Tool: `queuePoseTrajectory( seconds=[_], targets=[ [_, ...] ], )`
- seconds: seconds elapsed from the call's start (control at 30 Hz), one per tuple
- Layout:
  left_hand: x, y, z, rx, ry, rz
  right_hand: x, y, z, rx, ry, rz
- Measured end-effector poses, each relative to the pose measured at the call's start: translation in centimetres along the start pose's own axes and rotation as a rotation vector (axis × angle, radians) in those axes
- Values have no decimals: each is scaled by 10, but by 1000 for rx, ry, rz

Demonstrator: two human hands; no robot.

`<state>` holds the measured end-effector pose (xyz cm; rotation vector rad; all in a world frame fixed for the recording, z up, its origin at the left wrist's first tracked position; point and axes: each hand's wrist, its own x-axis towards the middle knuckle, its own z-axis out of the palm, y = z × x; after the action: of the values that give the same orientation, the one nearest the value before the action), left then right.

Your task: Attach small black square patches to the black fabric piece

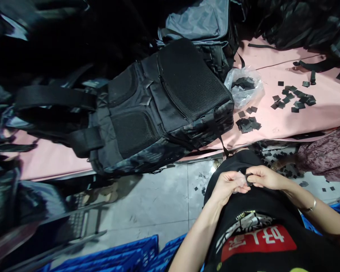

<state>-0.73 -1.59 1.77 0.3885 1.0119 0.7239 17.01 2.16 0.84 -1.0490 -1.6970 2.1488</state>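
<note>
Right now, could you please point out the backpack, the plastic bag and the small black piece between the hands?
backpack (184, 81), head view, on its mesh panel.
plastic bag (243, 97), head view, on its clear side.
small black piece (248, 179), head view, on its visible middle.

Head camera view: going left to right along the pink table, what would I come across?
Black shoulder strap → black backpack → clear plastic bag of black squares → loose black squares spread on the pink table. In front of the table, the left hand and right hand pinch a small black piece.
</note>
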Motion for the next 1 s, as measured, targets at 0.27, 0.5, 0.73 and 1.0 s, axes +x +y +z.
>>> queuePoseTrajectory(
  seconds=[0.27, 0.5, 0.73, 1.0],
  targets=[
    [2, -10, -1, 5, 77, 98, -3, -12, 0, -282, 187, -3],
    [6, -11, 7, -236, 247, 156, 2, -5, 12, 7, 354, -189],
    [3, -13, 20, -344, 220, 128, 10, 3, 22, 85, 444, -341],
    [6, -20, 20, -312, 214, 140, 15, 8, 23, 156, 458, -258]
  ],
)
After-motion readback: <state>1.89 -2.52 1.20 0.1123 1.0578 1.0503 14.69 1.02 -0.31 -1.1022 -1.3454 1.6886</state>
